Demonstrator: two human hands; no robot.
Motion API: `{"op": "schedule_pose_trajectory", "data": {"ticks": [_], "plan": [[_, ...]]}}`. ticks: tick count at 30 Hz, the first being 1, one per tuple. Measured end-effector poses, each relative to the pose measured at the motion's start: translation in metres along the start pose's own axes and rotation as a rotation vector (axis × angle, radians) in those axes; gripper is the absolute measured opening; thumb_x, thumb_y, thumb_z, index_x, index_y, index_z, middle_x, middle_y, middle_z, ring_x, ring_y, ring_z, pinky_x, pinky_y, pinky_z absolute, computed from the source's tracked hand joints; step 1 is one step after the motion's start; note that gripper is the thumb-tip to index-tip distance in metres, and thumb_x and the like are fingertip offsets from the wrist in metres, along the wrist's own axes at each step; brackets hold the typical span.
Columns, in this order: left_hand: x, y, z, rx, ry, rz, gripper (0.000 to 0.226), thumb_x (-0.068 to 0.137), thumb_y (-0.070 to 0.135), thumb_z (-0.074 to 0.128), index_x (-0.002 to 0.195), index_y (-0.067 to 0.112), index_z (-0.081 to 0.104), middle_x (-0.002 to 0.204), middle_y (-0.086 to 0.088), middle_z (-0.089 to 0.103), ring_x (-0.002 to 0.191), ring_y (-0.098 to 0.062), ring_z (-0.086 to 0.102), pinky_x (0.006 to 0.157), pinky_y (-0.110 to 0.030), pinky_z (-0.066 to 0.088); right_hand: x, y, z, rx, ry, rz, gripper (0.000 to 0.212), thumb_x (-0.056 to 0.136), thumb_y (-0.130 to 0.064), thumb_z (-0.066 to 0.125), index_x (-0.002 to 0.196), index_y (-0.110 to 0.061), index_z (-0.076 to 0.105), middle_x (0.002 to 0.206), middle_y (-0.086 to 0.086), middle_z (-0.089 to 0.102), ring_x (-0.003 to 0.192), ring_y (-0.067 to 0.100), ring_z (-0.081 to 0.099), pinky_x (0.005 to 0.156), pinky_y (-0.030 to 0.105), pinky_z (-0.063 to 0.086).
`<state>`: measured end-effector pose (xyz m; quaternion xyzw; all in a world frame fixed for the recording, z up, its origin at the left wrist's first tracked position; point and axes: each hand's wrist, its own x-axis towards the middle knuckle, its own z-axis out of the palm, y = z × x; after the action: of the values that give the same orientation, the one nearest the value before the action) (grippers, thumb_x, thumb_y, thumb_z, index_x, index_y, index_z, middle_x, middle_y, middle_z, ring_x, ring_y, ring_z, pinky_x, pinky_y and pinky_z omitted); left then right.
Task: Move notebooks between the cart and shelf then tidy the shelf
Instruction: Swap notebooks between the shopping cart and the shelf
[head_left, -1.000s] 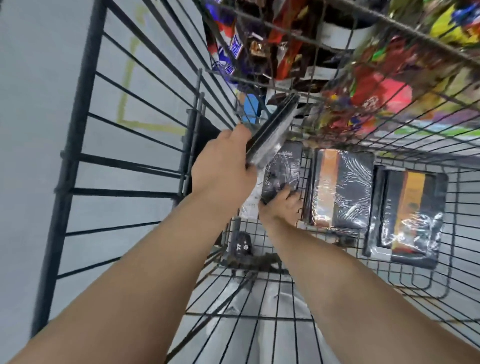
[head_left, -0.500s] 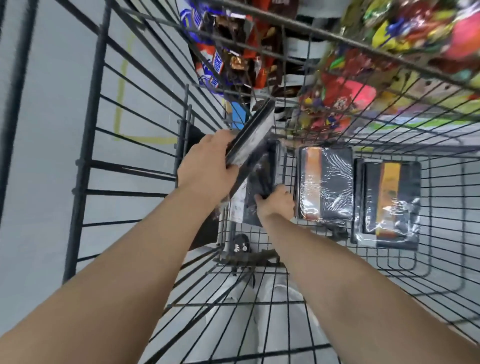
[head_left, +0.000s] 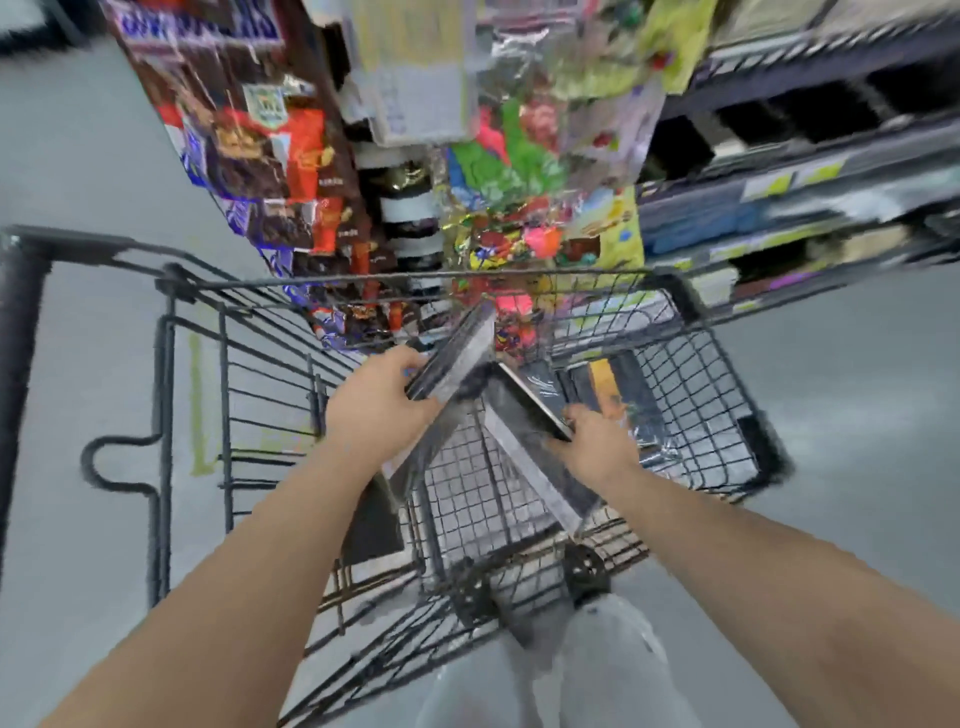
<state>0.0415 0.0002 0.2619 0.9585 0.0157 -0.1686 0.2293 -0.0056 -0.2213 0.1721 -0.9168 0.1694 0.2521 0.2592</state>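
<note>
Over a black wire cart, my left hand grips a dark shrink-wrapped notebook, tilted up and to the right. My right hand holds a second dark wrapped notebook by its right edge, lifted and slanting down toward me. Another wrapped notebook with an orange band lies on the cart's floor behind my right hand, partly hidden. The frame is blurred by motion.
Beyond the cart's far rim stands a rack of candy and snack bags. Dark store shelves run along the upper right. Grey floor surrounds the cart, with a yellow-green line on it at left.
My right hand has taken a notebook off the cart floor and lifted it. Both hands have risen with their notebooks, and my head has pulled back and up, showing the whole cart.
</note>
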Motion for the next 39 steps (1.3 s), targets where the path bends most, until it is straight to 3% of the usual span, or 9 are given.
{"op": "schedule_pose_trajectory", "data": {"ticks": [5,9,16,21,27,33,35,37,39], "plan": [[-0.001,0.080,-0.012,-0.016,0.063,0.164,0.044,0.079,0.033,0.071,0.120,0.025,0.058,0.115,0.000,0.064,0.109,-0.023,0.059,0.080,-0.030,0.045,-0.019,0.046,-0.073,0.197,0.185,0.002,0.045,0.086,-0.042,0.064,0.122,-0.017,0.056,0.105,0.003,0.068,0.089,0.025,0.065,0.066,0.031,0.048],[-0.005,0.145,-0.005,-0.109,0.143,0.216,0.042,0.074,0.030,0.074,0.113,0.028,0.062,0.088,0.007,0.059,0.098,-0.022,0.062,0.072,-0.027,0.040,-0.031,0.093,-0.129,0.298,0.324,-0.004,0.044,0.083,-0.041,0.068,0.119,-0.017,0.060,0.106,0.002,0.069,0.096,0.024,0.064,0.067,0.025,0.038],[-0.013,0.264,0.047,-0.182,0.211,0.284,0.042,0.072,0.028,0.076,0.112,0.024,0.062,0.087,0.006,0.056,0.094,-0.023,0.060,0.072,-0.030,0.043,-0.050,0.204,-0.224,0.408,0.500,-0.015,0.034,0.079,-0.036,0.073,0.107,-0.018,0.066,0.100,-0.001,0.070,0.094,0.020,0.065,0.079,0.029,0.049],[-0.014,0.328,0.093,-0.229,0.188,0.224,0.027,0.070,0.027,0.076,0.095,0.022,0.065,0.072,0.006,0.054,0.076,-0.023,0.054,0.063,-0.030,0.037,-0.049,0.281,-0.280,0.476,0.541,0.012,0.034,0.076,-0.040,0.074,0.103,-0.020,0.066,0.097,-0.003,0.071,0.091,0.020,0.066,0.082,0.039,0.054],[-0.003,0.371,0.126,-0.224,0.129,0.103,0.045,0.071,0.030,0.077,0.111,0.017,0.061,0.094,-0.003,0.062,0.092,-0.026,0.060,0.074,-0.032,0.044,-0.028,0.328,-0.329,0.594,0.528,0.018,0.031,0.081,-0.031,0.072,0.105,-0.012,0.067,0.092,0.000,0.067,0.089,0.022,0.065,0.078,0.033,0.052],[0.049,0.399,0.157,-0.241,0.054,-0.004,0.057,0.068,0.029,0.079,0.120,0.016,0.059,0.117,-0.005,0.062,0.106,-0.027,0.059,0.089,-0.035,0.047,0.028,0.337,-0.365,0.785,0.505,0.034,0.033,0.083,-0.024,0.071,0.109,-0.002,0.067,0.104,0.015,0.066,0.102,0.033,0.061,0.090,0.044,0.048],[0.071,0.409,0.170,-0.243,0.030,-0.033,0.056,0.067,0.030,0.079,0.118,0.017,0.059,0.117,-0.005,0.063,0.106,-0.027,0.059,0.087,-0.033,0.046,0.051,0.338,-0.378,0.813,0.498,0.044,0.020,0.082,-0.025,0.072,0.088,-0.006,0.069,0.090,0.024,0.065,0.094,0.040,0.060,0.084,0.045,0.047],[0.092,0.418,0.182,-0.244,-0.004,-0.072,0.053,0.067,0.029,0.078,0.114,0.017,0.060,0.111,-0.004,0.063,0.099,-0.026,0.059,0.079,-0.030,0.044,0.079,0.340,-0.390,0.867,0.453,0.073,0.034,0.082,-0.026,0.072,0.076,0.006,0.063,0.080,0.032,0.058,0.087,0.046,0.056,0.082,0.042,0.047],[0.108,0.426,0.191,-0.242,-0.030,-0.103,0.049,0.063,0.031,0.078,0.108,0.019,0.062,0.105,-0.001,0.063,0.096,-0.025,0.059,0.075,-0.028,0.042,0.107,0.343,-0.398,0.913,0.372,0.072,0.047,0.079,-0.031,0.074,0.081,0.014,0.059,0.098,0.038,0.060,0.088,0.039,0.061,0.088,0.043,0.049]]}}
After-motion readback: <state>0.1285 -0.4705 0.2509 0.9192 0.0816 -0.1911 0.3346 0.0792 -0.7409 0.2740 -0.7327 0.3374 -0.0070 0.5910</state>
